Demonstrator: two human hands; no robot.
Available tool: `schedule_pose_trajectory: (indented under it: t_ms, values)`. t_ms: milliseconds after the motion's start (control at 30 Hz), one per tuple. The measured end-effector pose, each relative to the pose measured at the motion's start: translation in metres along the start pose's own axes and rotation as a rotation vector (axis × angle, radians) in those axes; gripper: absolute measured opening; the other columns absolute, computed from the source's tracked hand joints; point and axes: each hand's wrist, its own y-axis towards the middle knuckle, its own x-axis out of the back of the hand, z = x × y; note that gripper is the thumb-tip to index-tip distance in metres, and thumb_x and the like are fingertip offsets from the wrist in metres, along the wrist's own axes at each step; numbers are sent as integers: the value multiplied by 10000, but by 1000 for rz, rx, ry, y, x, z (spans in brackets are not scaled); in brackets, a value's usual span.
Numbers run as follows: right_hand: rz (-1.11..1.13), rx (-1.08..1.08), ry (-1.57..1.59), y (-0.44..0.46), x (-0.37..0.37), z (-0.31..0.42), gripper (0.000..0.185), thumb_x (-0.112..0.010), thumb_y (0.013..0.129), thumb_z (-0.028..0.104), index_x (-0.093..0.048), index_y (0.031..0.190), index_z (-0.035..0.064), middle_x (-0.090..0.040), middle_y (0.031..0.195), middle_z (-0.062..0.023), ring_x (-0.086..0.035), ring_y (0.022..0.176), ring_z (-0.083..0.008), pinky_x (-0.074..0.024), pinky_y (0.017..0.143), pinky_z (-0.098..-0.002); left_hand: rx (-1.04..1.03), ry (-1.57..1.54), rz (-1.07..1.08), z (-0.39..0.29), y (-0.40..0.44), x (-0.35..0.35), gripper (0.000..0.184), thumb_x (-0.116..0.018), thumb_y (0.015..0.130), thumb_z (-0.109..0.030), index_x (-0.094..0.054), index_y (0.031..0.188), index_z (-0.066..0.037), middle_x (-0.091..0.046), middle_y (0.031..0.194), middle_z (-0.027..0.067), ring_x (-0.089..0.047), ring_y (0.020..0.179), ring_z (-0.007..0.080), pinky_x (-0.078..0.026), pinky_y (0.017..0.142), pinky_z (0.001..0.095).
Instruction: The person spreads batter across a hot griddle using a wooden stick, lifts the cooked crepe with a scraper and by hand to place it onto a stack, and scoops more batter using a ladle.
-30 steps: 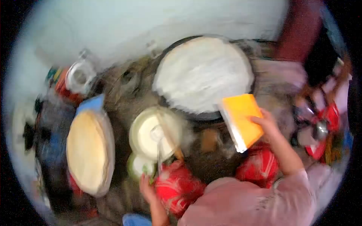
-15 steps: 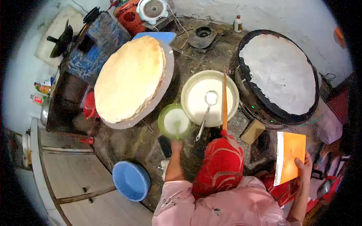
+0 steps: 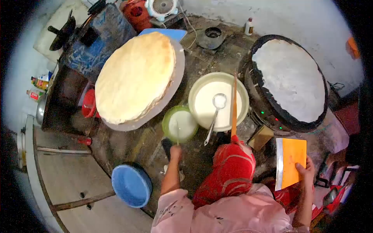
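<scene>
My left hand [image 3: 175, 150] is closed at the near rim of a green bowl [image 3: 181, 124] of white liquid, on a thin handle that stands up in the bowl. In my right hand [image 3: 305, 167] is a flat orange scraper [image 3: 292, 162] with a pale edge, gripped by its right side. A larger bowl [image 3: 244, 103] of batter holds a metal ladle [image 3: 219, 101], and a wooden stick [image 3: 234, 105] lies across it. On the round black griddle [image 3: 255, 83] a white sheet of batter [image 3: 289, 77] is spread.
A stack of round flatbreads [image 3: 136, 77] lies on a round board at the left. Beyond stand a fan [image 3: 162, 7], a small burner [image 3: 211, 37] and a bottle [image 3: 248, 26]. A blue basin [image 3: 132, 186] is at the lower left; a sponge block [image 3: 262, 138] lies near the griddle.
The view has swung right and steadied since a second ago. My left hand has come to the green bowl and is now closed on the handle. The orange scraper has moved away from the griddle, toward my body.
</scene>
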Motion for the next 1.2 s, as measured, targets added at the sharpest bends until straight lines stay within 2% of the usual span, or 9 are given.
schedule_pose_trajectory:
  t_ms: [133,167,200,267,333,533,700,867,1200]
  values:
    - [25,-31,47,-4,-11,7,410,-658,699,-24,-519,1083,-10,-598,990,-69,-573,866,-152,-465,781,-284,98,-151,-242,-42,-18,13,477,-501,842,-413,-600,889,51,-602,730,174,-578,665,319,-454,578,437]
    - [18,-59,-1,0,-3,-5,412,-662,698,-21,-520,1085,-8,-598,991,-73,-573,870,-155,-467,783,-288,246,-260,-46,-34,-7,7,534,-492,831,-470,-589,952,40,-602,790,212,-576,737,361,-458,627,451]
    - [22,-73,16,-4,-9,-1,411,-667,701,-9,-522,1086,-8,-599,991,-74,-573,875,-156,-468,785,-290,8,-174,-227,-26,-1,-2,548,-491,819,-494,-588,993,17,-601,819,236,-580,792,382,-464,681,450]
    - [42,-61,-23,-10,-18,8,417,-678,705,15,-524,1092,-7,-600,994,-72,-573,886,-160,-467,793,-292,18,-264,-163,-49,-17,13,549,-552,787,-470,-562,1085,-10,-547,1076,229,-522,988,385,-451,798,450]
    - [105,-30,-61,-14,-19,3,431,-689,712,53,-524,1105,-5,-602,997,-67,-574,889,-160,-461,800,-289,-164,138,-383,-66,-35,22,611,-582,789,-442,-478,1183,13,-452,1208,243,-351,1162,407,-379,898,491]
    - [258,204,-572,-7,-6,2,503,-696,713,265,-523,1144,73,-615,999,-118,-598,907,-216,-455,802,-312,-240,-450,-207,-149,-108,85,495,-461,900,-338,-407,1251,6,-350,1303,192,-354,1192,337,-347,951,400]
    - [68,260,-667,13,19,18,508,-675,707,330,-529,1144,117,-623,968,-121,-600,895,-285,-471,773,-364,-315,-924,-284,-214,-188,137,420,-371,939,-254,-372,1281,-11,-334,1322,154,-374,1183,284,-339,953,377]
    - [-65,253,-629,26,41,31,475,-684,700,315,-547,1102,101,-617,985,-117,-595,908,-272,-469,776,-352,-620,-422,-495,-241,-239,158,523,-367,919,-405,-397,1286,-33,-306,1345,188,-324,1212,353,-291,974,423]
    - [63,346,-404,28,41,15,484,-663,731,321,-525,1137,97,-600,993,-144,-578,912,-291,-447,766,-347,-775,-243,-493,-305,-267,153,581,-349,911,-438,-353,1310,-16,-299,1331,236,-303,1212,390,-260,986,464]
